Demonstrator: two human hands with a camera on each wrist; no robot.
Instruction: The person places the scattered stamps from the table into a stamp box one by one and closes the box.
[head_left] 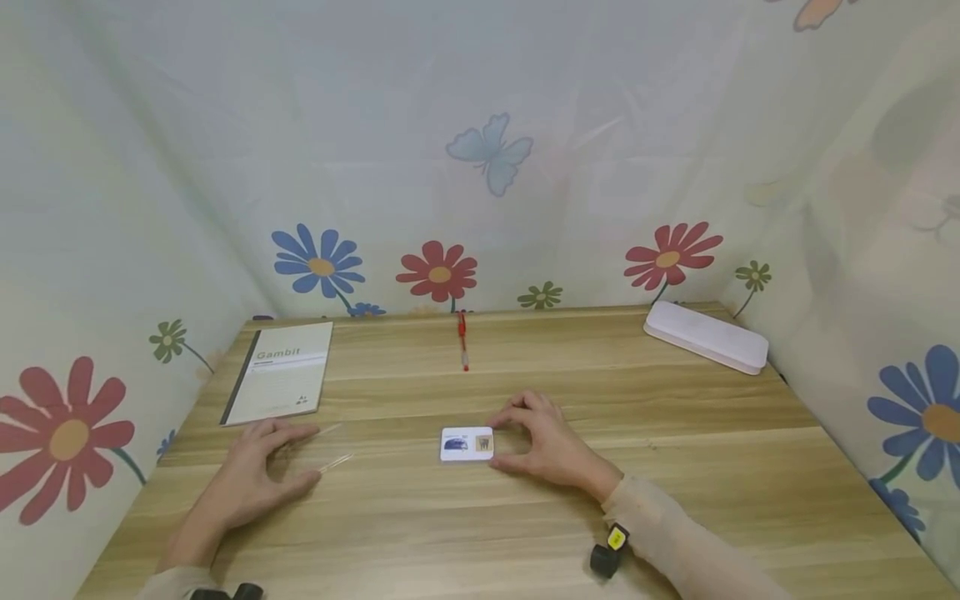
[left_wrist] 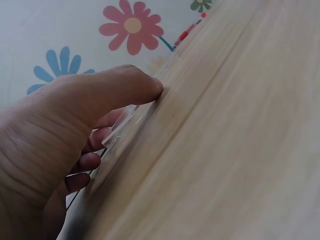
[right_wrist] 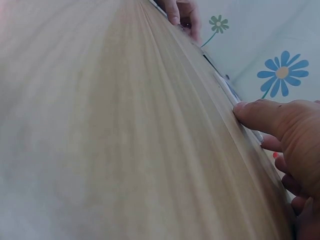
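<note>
A small white card (head_left: 454,445) with a blue picture and a tan square lies flat on the table. My right hand (head_left: 546,440) holds its right end between thumb and a finger, one at each corner. In the right wrist view, the right thumb (right_wrist: 255,112) rests at the edge of the card, seen almost edge-on. Further left, my left hand (head_left: 258,467) spans a clear plastic card sleeve (head_left: 335,463) low over the wood, thumb on the near side and fingers on the far side. The left wrist view shows the see-through sleeve (left_wrist: 118,131) between the thumb and fingers.
A notebook (head_left: 281,375) marked "Gambit" lies at the back left, just beyond the left hand. Near the table's back edge is a red pen (head_left: 462,342). A white pencil case (head_left: 705,336) sits at the back right. Flower-printed curtains (head_left: 487,217) enclose the wooden table (head_left: 420,533).
</note>
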